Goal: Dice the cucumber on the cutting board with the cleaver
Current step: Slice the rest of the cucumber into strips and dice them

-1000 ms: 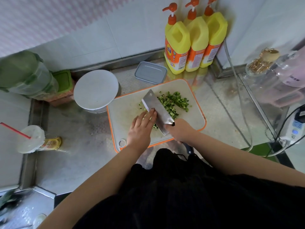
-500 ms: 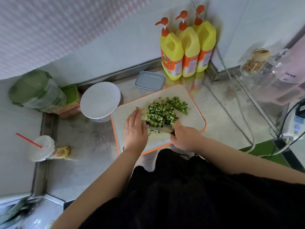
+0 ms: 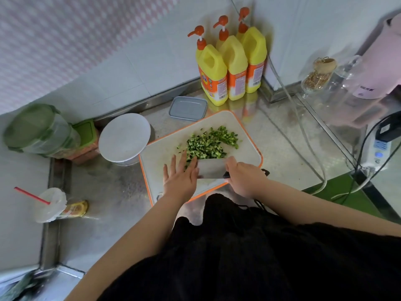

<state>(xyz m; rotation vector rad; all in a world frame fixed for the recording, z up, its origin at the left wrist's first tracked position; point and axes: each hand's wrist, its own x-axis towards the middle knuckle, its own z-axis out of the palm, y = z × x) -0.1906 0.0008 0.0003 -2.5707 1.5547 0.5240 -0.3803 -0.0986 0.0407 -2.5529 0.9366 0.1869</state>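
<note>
The right hand (image 3: 244,177) grips the cleaver (image 3: 211,169) by its dark handle, fingers curled round it. The blade lies nearly flat on the board (image 3: 245,146), broad side up, its far edge against the near side of the cucumber (image 3: 209,143). The cucumber is already cut into small green dice, heaped in a loose pile on the middle of the board, just beyond both hands; a few stray bits lie to the left of the pile.

The left hand (image 3: 180,177) lies flat on the board with fingers straight and slightly spread, holding nothing. Its fingertips reach the near left edge of the pile, and its inner side touches the left end of the blade. The two hands sit close together, with only the blade between them.

Left of the left hand, off the board, stands a round white lid (image 3: 124,136) on a container, touching the board's corner. Further left is a green-lidded jar (image 3: 39,129), and nearer the person a plastic cup (image 3: 51,204) with a red straw. Beyond the pile lies a grey box lid (image 3: 188,108), and past it three yellow bottles (image 3: 232,66) with orange pumps stand against the wall. Right of the right hand, well apart, cables run to a power strip (image 3: 378,152).
</note>
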